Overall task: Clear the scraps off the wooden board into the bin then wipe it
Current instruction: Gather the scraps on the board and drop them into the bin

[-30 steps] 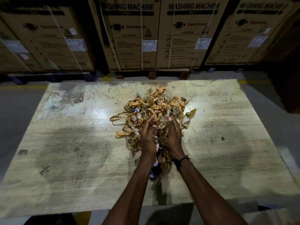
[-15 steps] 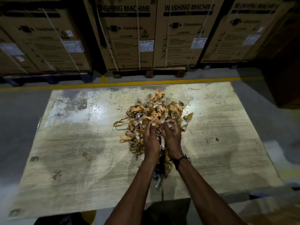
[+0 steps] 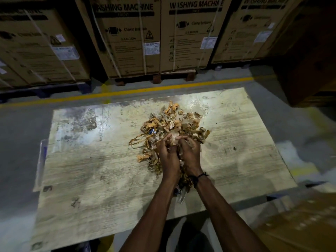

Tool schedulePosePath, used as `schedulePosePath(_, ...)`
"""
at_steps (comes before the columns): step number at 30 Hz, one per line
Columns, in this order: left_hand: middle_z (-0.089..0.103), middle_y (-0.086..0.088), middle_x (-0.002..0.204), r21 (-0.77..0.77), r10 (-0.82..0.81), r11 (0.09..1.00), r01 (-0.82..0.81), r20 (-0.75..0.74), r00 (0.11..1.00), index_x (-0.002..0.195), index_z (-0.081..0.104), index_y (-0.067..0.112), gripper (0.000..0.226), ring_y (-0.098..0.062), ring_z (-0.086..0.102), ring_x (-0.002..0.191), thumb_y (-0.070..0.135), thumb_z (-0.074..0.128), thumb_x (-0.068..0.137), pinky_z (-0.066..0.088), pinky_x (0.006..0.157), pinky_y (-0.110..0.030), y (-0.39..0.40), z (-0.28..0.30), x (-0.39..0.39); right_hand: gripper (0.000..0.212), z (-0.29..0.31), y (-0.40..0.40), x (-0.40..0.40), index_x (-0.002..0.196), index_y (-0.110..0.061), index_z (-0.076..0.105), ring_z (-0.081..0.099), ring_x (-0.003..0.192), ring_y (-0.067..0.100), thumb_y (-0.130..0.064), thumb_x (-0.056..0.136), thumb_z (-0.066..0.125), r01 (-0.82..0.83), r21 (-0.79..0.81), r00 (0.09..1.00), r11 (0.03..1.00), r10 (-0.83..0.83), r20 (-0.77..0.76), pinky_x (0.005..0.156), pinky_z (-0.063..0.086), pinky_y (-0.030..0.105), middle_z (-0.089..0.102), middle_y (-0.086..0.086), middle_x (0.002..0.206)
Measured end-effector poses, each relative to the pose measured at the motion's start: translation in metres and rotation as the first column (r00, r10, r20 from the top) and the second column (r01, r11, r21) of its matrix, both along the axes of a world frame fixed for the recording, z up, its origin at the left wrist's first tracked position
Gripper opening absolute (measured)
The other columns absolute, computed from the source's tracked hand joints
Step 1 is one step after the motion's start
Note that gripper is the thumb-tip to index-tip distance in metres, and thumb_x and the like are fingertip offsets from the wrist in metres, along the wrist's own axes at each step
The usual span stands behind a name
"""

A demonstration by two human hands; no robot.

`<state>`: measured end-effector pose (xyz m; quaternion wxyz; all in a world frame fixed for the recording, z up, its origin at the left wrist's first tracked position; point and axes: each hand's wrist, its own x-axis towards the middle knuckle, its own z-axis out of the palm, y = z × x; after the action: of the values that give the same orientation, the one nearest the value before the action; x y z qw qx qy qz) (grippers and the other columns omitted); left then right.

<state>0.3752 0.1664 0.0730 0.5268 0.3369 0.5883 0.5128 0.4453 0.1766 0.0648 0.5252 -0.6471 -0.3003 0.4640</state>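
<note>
Head view looks down on a pale, scuffed wooden board (image 3: 101, 175) bearing a tangled heap of tan tape and clear plastic scraps (image 3: 171, 124), lying nearer its far edge than its near one, right of the middle. Both hands are pressed together into the heap's near side: left hand (image 3: 168, 157) and right hand (image 3: 190, 153) have fingers curled, gripping scraps between them, with strands hanging below the wrists
</note>
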Motion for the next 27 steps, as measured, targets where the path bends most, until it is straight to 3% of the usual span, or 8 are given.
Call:
schedulePosePath(2, 0.053, 0.001, 0.145, 0.01, -0.013, 1.0, 0.014, -0.067, 0.998, 0.132, 0.058, 0.036, 0.041, -0.015, 0.051, 0.135, 0.032, 0.053, 0.091, 0.046, 0.11, -0.038, 0.001, 0.006, -0.002, 0.034, 0.003, 0.001, -0.002, 0.092, -0.009, 0.078, 0.066, 0.08, 0.015, -0.038, 0.083, 0.064, 0.022, 0.021, 1.0, 1.0, -0.022, -0.001, 0.074, 0.052, 0.035, 0.074, -0.002, 0.085)
schedulePosePath(5, 0.048, 0.002, 0.155, 0.014, -0.058, 0.998, 0.06, -0.073, 0.996, 0.142, 0.055, 0.03, 0.053, -0.016, 0.043, 0.145, 0.03, 0.051, 0.089, 0.041, 0.117, -0.042, 0.004, 0.016, -0.004, 0.032, 0.005, 0.003, -0.003, 0.088, -0.004, 0.073, 0.067, 0.084, 0.02, -0.032, 0.083, 0.06, 0.031, 0.057, 1.0, 0.998, -0.031, -0.001, 0.074, 0.053, 0.033, 0.074, 0.009, 0.091)
schedulePosePath(9, 0.049, 0.003, 0.157, 0.013, -0.083, 0.997, 0.083, 0.023, 0.996, 0.148, 0.052, 0.024, 0.049, -0.016, 0.047, 0.145, 0.011, 0.053, 0.101, 0.049, 0.11, -0.034, 0.005, 0.022, -0.005, 0.025, 0.006, 0.011, 0.001, 0.085, -0.003, 0.067, 0.063, 0.089, 0.018, -0.024, 0.083, 0.054, 0.036, 0.056, 0.999, 0.998, -0.035, -0.02, 0.075, 0.049, 0.024, 0.067, 0.009, 0.097)
schedulePosePath(12, 0.052, 0.003, 0.154, -0.011, -0.05, 0.999, 0.051, 0.071, 0.996, 0.151, 0.05, 0.023, 0.049, -0.011, 0.058, 0.136, 0.003, 0.052, 0.106, 0.058, 0.096, -0.027, 0.007, 0.024, -0.004, 0.02, -0.001, 0.018, 0.007, 0.082, -0.007, 0.065, 0.061, 0.096, 0.024, -0.023, 0.087, 0.055, -0.019, 0.058, 0.999, 0.998, 0.017, 0.031, 0.084, 0.047, 0.037, 0.065, 0.011, 0.1)
schedulePosePath(15, 0.054, 0.02, 0.143, 0.023, -0.026, 0.999, 0.026, 0.016, 1.0, 0.148, 0.052, 0.021, 0.048, 0.003, 0.066, 0.117, 0.003, 0.056, 0.104, 0.058, 0.087, -0.02, 0.005, 0.032, -0.002, 0.018, -0.002, 0.017, 0.01, 0.095, -0.023, 0.068, 0.065, 0.103, 0.027, -0.036, 0.088, 0.057, -0.023, -0.01, 0.992, 1.0, 0.022, -0.128, 0.087, 0.048, 0.042, 0.067, 0.004, 0.108)
schedulePosePath(18, 0.051, 0.026, 0.137, 0.025, -0.012, 1.0, 0.011, 0.019, 1.0, 0.148, 0.05, 0.021, 0.051, 0.014, 0.065, 0.107, 0.0, 0.058, 0.102, 0.051, 0.078, -0.009, 0.002, 0.039, 0.002, 0.05, -0.003, 0.017, 0.014, 0.125, -0.025, 0.067, 0.063, 0.125, 0.026, -0.054, 0.085, 0.062, -0.031, -0.056, 0.976, 0.998, 0.018, -0.217, 0.103, 0.049, 0.047, 0.065, 0.002, 0.136)
schedulePosePath(24, 0.059, 0.009, 0.14, 0.007, 0.018, 1.0, -0.018, -0.006, 1.0, 0.145, 0.055, 0.022, 0.051, 0.019, 0.06, 0.101, 0.012, 0.066, 0.096, 0.047, 0.077, -0.004, 0.002, 0.042, 0.013, 0.058, 0.011, 0.017, 0.023, 0.098, 0.0, 0.073, 0.068, 0.111, 0.041, -0.049, 0.071, 0.058, -0.164, -0.095, 0.965, 0.982, 0.14, -0.221, 0.093, 0.05, 0.049, 0.075, 0.018, 0.115)
schedulePosePath(27, 0.064, 0.014, 0.133, 0.052, 0.048, 0.998, -0.048, -0.014, 0.999, 0.132, 0.062, 0.027, 0.047, 0.011, 0.061, 0.11, 0.024, 0.062, 0.085, 0.049, 0.086, -0.011, 0.003, 0.045, 0.02, 0.049, 0.016, 0.021, 0.027, 0.096, -0.016, 0.081, 0.067, 0.116, 0.042, -0.052, 0.074, 0.057, -0.157, -0.102, 0.967, 0.982, 0.132, -0.219, 0.098, 0.054, 0.055, 0.074, 0.019, 0.118)
